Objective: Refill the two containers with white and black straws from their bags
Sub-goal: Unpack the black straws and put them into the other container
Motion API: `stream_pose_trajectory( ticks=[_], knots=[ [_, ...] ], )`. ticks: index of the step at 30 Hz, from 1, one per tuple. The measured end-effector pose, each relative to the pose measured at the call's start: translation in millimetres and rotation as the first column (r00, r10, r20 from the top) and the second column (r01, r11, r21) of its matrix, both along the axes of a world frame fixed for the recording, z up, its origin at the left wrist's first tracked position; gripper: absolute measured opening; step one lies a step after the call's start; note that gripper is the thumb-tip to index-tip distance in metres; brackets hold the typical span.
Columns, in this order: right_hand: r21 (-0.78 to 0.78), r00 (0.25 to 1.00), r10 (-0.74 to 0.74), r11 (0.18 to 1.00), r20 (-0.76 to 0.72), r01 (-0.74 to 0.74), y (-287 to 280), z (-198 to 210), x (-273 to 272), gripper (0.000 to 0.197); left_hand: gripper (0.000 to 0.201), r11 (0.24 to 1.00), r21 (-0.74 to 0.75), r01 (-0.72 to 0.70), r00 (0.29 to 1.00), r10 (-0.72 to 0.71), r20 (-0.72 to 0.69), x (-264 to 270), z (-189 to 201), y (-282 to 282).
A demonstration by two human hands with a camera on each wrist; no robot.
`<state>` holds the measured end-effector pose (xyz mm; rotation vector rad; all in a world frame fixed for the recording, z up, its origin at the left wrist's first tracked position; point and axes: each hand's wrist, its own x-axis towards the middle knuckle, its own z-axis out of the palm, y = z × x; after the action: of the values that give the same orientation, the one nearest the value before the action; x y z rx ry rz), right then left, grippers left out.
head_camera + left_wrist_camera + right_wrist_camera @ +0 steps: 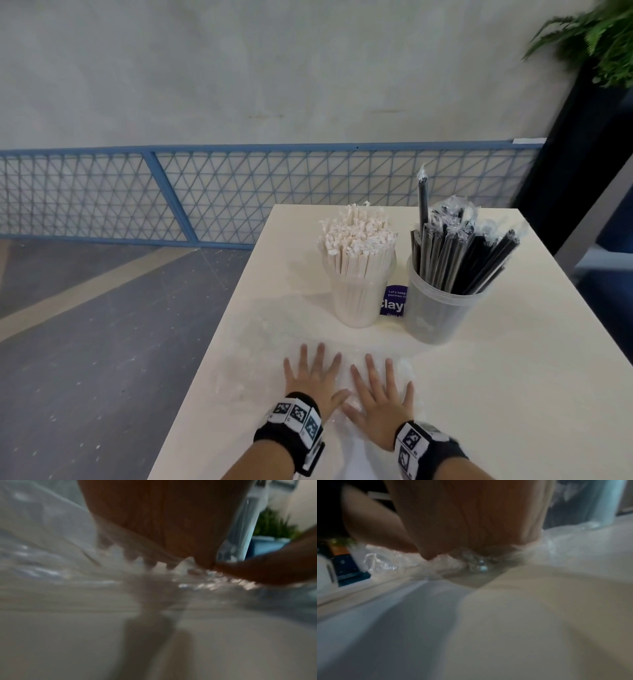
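Observation:
Two clear round containers stand on the white table (496, 394). The left container (358, 294) is packed with white paper-wrapped straws (358, 236). The right container (436, 308) holds black straws (459, 253) in clear sleeves, one sticking up taller. Nearer me, crumpled clear plastic bags (253, 373) lie flat on the table. My left hand (313, 373) and right hand (380, 390) press flat on this plastic, fingers spread and straight, thumbs nearly touching. Both wrist views are blurred, showing each palm (163, 520) (471, 517) down on crinkled plastic (51, 547) (393, 559).
A small purple card (394, 301) stands between the two containers. The table's left edge drops to a grey floor (85, 342). A blue mesh railing (171, 192) runs along the wall behind. A dark planter with a green plant (603, 41) stands at the far right.

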<state>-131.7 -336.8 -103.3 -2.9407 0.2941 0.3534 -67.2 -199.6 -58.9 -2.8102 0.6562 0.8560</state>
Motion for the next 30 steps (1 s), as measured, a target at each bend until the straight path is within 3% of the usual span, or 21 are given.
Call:
stream_pose_trajectory(
  ticks=[2, 4, 5, 7, 9, 13, 21, 23, 24, 25, 26, 28, 29, 30],
  knots=[
    [-0.045, 0.994, -0.007, 0.999, 0.108, 0.012, -5, -18, 2, 0.06, 0.073, 1.0, 0.013, 0.01, 0.999, -0.009, -0.051, 5, -5, 14],
    [-0.016, 0.991, -0.013, 1.0, 0.13, 0.016, -9, -20, 3, 0.054, 0.082, 1.0, -0.001, -0.017, 0.997, 0.017, -0.075, 10, -10, 26],
    [0.022, 0.998, -0.009, 1.0, 0.069, 0.007, -11, -12, 1, 0.057, 0.087, 1.0, -0.003, -0.019, 0.996, 0.019, -0.085, 12, -11, 29],
    [0.139, 0.994, 0.035, 0.99, -0.101, -0.021, -19, 10, -2, 0.094, 0.097, 0.999, -0.02, -0.031, 0.993, 0.029, -0.117, 15, -8, 31],
    [0.205, 0.978, 0.092, 0.977, -0.187, -0.052, -29, 20, -2, 0.113, 0.112, 0.998, -0.04, -0.043, 0.991, 0.037, -0.132, 17, -6, 32],
    [0.202, 0.944, 0.089, 0.979, -0.319, -0.024, -47, 35, -10, 0.117, 0.124, 0.993, -0.085, -0.078, 0.988, 0.066, -0.141, 19, -7, 36],
    [0.219, 0.929, 0.12, 0.975, -0.35, -0.043, -61, 42, -14, 0.124, 0.14, 0.994, -0.039, -0.103, 0.988, 0.097, -0.118, 19, -1, 33],
    [0.24, 0.96, 0.119, 0.969, -0.254, -0.057, -67, 51, -16, 0.126, 0.142, 0.997, -0.02, -0.077, 0.997, 0.077, -0.01, 17, 13, 22],
    [0.289, 0.987, 0.07, 0.957, -0.142, -0.026, -70, 56, -17, 0.13, 0.131, 0.996, -0.071, -0.051, 0.996, 0.056, 0.073, 16, 24, 13],
    [0.373, 1.0, -0.012, 0.928, 0.008, 0.008, -72, 64, -19, 0.126, 0.107, 0.98, -0.196, -0.018, 0.984, 0.052, 0.169, 13, 35, 1],
    [0.482, 0.981, -0.101, 0.876, 0.164, 0.01, -74, 71, -21, 0.105, 0.081, 0.927, -0.376, 0.013, 0.968, 0.083, 0.238, 9, 48, -14],
    [0.601, 0.844, -0.297, 0.798, 0.448, -0.038, -78, 88, -22, 0.043, 0.056, 0.724, -0.688, 0.054, 0.96, 0.152, 0.235, 1, 75, -47],
    [0.623, 0.721, -0.401, 0.78, 0.565, -0.054, -81, 96, -20, 0.033, 0.057, 0.633, -0.773, 0.047, 0.968, 0.164, 0.193, -2, 87, -64],
    [0.64, 0.61, -0.478, 0.766, 0.631, -0.062, -86, 107, -17, 0.038, 0.065, 0.564, -0.826, 0.027, 0.976, 0.163, 0.143, -3, 98, -81]
  ],
)
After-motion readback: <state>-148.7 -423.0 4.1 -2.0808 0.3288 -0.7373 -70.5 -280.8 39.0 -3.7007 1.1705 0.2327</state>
